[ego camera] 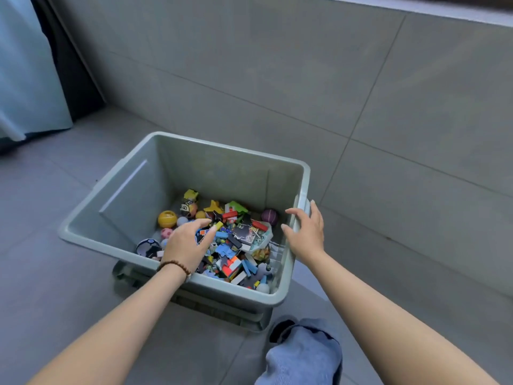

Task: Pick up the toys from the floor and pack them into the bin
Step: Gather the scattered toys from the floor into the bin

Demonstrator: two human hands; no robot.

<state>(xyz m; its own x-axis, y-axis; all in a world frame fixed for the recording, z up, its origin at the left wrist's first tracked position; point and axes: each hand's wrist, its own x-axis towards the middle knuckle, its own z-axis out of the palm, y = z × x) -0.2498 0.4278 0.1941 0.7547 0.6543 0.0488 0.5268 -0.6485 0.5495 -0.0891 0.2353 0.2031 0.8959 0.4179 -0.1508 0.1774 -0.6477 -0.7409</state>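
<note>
A grey-green plastic bin (pixel 222 147) stands on the tiled floor, its bottom covered with a pile of small toys (pixel 238 245): blocks, puzzle pieces and marbles. A yellow ball (pixel 167 218) lies at the left of the pile and a purple ball (pixel 269 216) at the right. My left hand (pixel 186 243), with a bead bracelet on the wrist, reaches inside the bin, just above the toys, with relaxed, spread fingers that hold nothing I can see. My right hand (pixel 305 232) rests on the bin's right rim with fingers nearly straight.
A light blue curtain (pixel 27 65) hangs at the far left beside a dark strip. A grey tiled wall (pixel 277 65) rises right behind the bin. My knee in blue jeans (pixel 305 354) is just in front of the bin's near right corner.
</note>
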